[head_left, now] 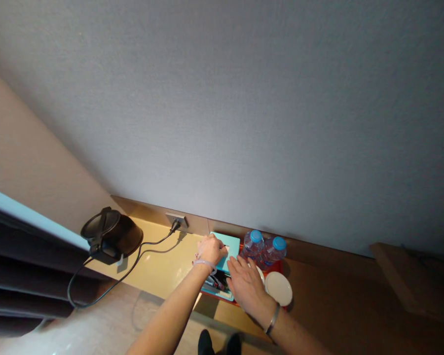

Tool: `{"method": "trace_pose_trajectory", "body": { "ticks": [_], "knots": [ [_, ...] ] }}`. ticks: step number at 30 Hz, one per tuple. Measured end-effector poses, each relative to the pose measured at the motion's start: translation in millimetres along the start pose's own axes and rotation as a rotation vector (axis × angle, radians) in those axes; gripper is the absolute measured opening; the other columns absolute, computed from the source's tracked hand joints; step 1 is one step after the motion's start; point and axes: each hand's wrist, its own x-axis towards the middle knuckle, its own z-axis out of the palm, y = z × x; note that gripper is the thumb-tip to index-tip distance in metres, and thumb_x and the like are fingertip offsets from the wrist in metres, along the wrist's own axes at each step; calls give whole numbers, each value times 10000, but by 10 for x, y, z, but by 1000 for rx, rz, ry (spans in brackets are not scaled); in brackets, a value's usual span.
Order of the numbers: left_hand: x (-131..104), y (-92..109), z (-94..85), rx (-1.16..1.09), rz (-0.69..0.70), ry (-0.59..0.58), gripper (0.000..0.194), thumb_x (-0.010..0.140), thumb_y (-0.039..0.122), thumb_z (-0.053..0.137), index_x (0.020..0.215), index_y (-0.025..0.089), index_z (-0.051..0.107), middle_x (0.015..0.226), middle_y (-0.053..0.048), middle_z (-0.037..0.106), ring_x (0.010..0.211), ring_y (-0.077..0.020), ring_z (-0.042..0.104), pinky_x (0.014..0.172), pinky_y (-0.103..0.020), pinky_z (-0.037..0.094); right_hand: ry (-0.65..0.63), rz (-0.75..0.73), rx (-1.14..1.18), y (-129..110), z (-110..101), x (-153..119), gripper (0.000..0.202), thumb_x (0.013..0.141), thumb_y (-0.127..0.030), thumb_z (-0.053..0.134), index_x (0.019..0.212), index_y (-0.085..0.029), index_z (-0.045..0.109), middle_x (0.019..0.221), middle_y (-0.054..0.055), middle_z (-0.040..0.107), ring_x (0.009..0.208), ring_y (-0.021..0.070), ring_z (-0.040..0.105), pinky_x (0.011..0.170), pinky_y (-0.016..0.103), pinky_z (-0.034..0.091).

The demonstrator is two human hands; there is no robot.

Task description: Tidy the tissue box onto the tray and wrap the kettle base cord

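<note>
A light blue box (232,241) stands on the counter, with a slot in its top where a small white patch shows. My left hand (210,250) lies over the box's left side, its fingers curled together at the slot; what they hold, if anything, is hidden. My right hand (245,282) is at the box's right edge, fingers stretched out and slightly apart, with nothing seen in it. Between my wrists, an open front compartment (222,295) of the box holds several small packets (215,282).
Two water bottles (256,236) with blue caps and a white round dish (278,289) sit on a red tray (277,266) at the right. A black kettle (120,234) stands at the left; a cord (133,266) loops over the counter edge. A plug (175,225) is in the wall socket.
</note>
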Motion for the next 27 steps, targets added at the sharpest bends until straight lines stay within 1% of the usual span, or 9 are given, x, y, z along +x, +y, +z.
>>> {"method": "trace_pose_trajectory", "body": {
  "ticks": [4, 8, 11, 14, 16, 18, 22, 24, 27],
  "knots": [
    [-58, -199, 96, -59, 80, 24, 231, 832, 288, 560, 895, 174, 751, 1015, -105, 663, 1000, -250, 581, 772, -318, 407, 28, -14, -10, 5, -21, 7, 470, 935, -316, 452, 1376, -157, 485, 1456, 67, 436, 1364, 280, 349, 1171, 559, 249],
    [-160, -400, 241, -117, 186, 117, 245, 881, 312, 506, 895, 174, 708, 965, -74, 654, 1015, -192, 566, 854, -263, 402, 71, -42, -61, -25, -145, 60, 457, 897, -283, 516, 1335, -150, 514, 1322, 102, 553, 1205, 280, 481, 1062, 527, 393],
    [-171, -389, 244, -100, 203, 155, 279, 870, 395, 517, 884, 177, 690, 924, -82, 643, 934, -199, 577, 814, -281, 408, 89, -55, -136, -80, -221, 104, 484, 885, -240, 524, 1356, -137, 487, 1244, 115, 584, 1121, 280, 507, 970, 495, 460],
    [-96, -272, 181, -37, 164, 90, 393, 867, 485, 502, 780, 156, 699, 818, -108, 636, 748, -207, 571, 687, -307, 387, 114, -53, -215, -108, -185, 117, 467, 888, -175, 484, 1352, -125, 497, 1304, 135, 547, 1182, 294, 467, 1003, 506, 436],
    [-32, -213, 155, -34, 168, 59, 407, 852, 475, 519, 684, 144, 689, 712, -109, 620, 645, -204, 541, 630, -314, 351, 136, -65, -243, -91, -116, 114, 486, 880, -154, 470, 1365, -118, 486, 1347, 141, 516, 1208, 299, 445, 1016, 511, 425],
    [6, -207, 162, -78, 192, 49, 350, 836, 424, 541, 678, 153, 695, 669, -94, 621, 615, -197, 529, 609, -308, 335, 146, -89, -238, -54, -53, 113, 519, 870, -160, 472, 1387, -120, 461, 1375, 138, 494, 1213, 298, 439, 999, 503, 442],
    [-30, -347, 250, -259, 210, 100, 317, 863, 420, 506, 793, 185, 708, 745, -49, 645, 704, -167, 559, 646, -263, 381, 136, -98, -195, -18, -29, 134, 526, 857, -186, 484, 1381, -139, 472, 1396, 120, 478, 1212, 289, 444, 972, 469, 475],
    [-69, -445, 297, -354, 207, 135, 306, 860, 426, 511, 816, 178, 685, 766, -33, 632, 730, -148, 555, 671, -240, 400, 110, -75, -172, -41, -64, 146, 507, 862, -181, 475, 1368, -147, 489, 1397, 107, 479, 1232, 283, 438, 997, 462, 468],
    [-98, -551, 328, -475, 204, 166, 244, 832, 381, 536, 795, 163, 639, 733, -12, 589, 700, -132, 523, 652, -227, 396, 46, -30, -119, -94, -148, 155, 510, 874, -182, 466, 1382, -139, 478, 1418, 91, 463, 1272, 274, 420, 1060, 456, 432]
  ]
}}
